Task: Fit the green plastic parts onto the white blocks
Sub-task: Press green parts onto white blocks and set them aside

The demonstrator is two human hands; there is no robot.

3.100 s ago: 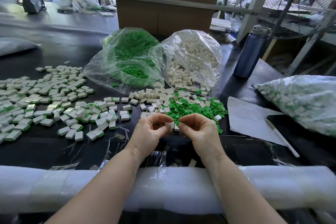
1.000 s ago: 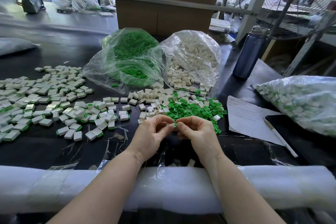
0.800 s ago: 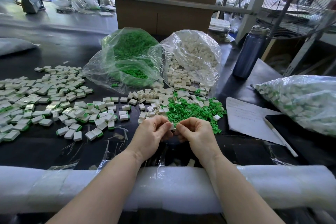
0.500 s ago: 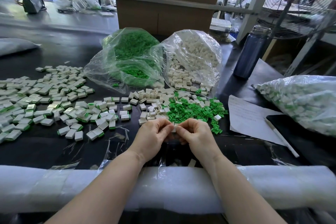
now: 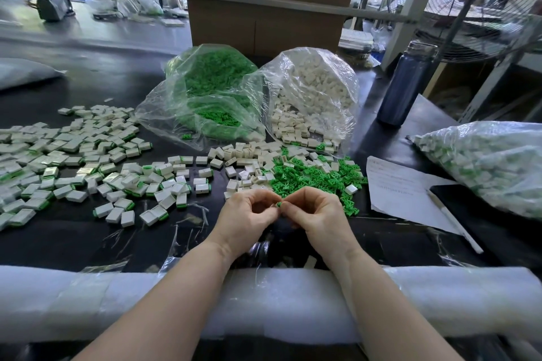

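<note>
Since half a second ago the hands have barely shifted: they stay pressed together at the near middle of the bench [image 5: 88, 243], and a speck of green now shows between the fingertips. The left hand [image 5: 247, 221] and right hand [image 5: 315, 214] both have their fingers curled, pinching a small green part [image 5: 279, 204] between them; whether a white block sits hidden in that grip cannot be told. Just beyond the hands lies a loose heap of green parts [image 5: 311, 177], mixed at its far and left edges with bare white blocks [image 5: 249, 155]. Left of these spreads a wide scatter of fitted blocks [image 5: 73, 161] showing green edges. Farther back stand two clear bags side by side, touching: one of green parts [image 5: 211, 91], one of white blocks [image 5: 311, 97], its mouth spilling onto the bench. To the right lie a sheet of paper [image 5: 396, 184] with a pen [image 5: 457, 224] on it, a bag of fitted blocks [image 5: 492, 161], and a dark bottle [image 5: 406, 85] behind. A white foam pad [image 5: 88, 302] covers the near edge under both forearms.
</note>
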